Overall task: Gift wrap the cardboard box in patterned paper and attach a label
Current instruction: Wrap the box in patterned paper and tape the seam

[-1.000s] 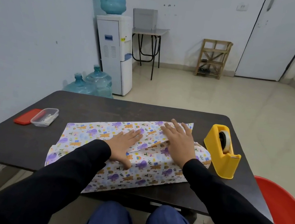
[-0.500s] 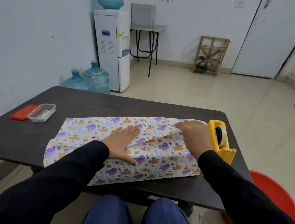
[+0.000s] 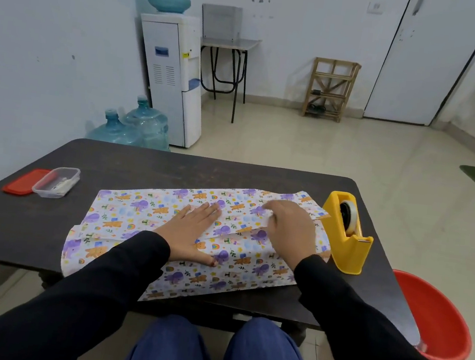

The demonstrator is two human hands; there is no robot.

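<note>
Clear tub [image 3: 46, 193], maybe white bits [image 3: 60, 186] inside

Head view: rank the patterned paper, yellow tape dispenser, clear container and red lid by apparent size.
1. patterned paper, by far.
2. yellow tape dispenser.
3. clear container and red lid look alike; the container overlaps part of the lid, so I leave them unranked.

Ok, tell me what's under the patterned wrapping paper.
The dark wooden table shows beneath the animal-patterned wrapping paper at its edges. The paper bulges under the flat left hand, but whatever it wraps is covered.
</note>
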